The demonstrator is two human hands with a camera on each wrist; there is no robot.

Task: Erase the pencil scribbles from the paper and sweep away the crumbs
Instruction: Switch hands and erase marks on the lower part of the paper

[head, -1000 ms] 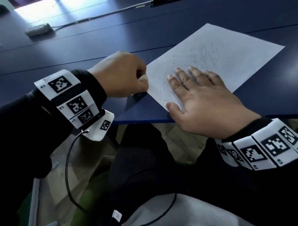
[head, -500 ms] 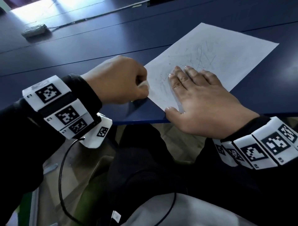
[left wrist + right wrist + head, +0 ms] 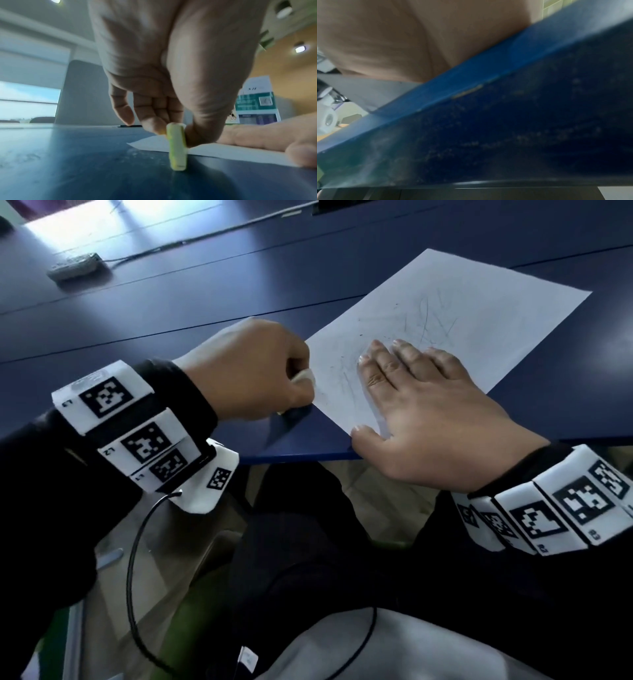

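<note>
Our left hand (image 3: 253, 371) pinches the eraser (image 3: 177, 147) just off the paper's (image 3: 479, 302) edge on the bench (image 3: 205, 302); our flat, relaxed right hand (image 3: 428, 412) pins the sheet. We should rub toward the scribbles (image 3: 424, 320) beyond our right fingertips.

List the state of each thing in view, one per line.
paper: flat on the table, pencil scribbles still showing
eraser: upright, pinched, at the paper's left edge
left hand: pinches the eraser
right hand: flat, pressing the paper
table: blue, bears the paper
</note>
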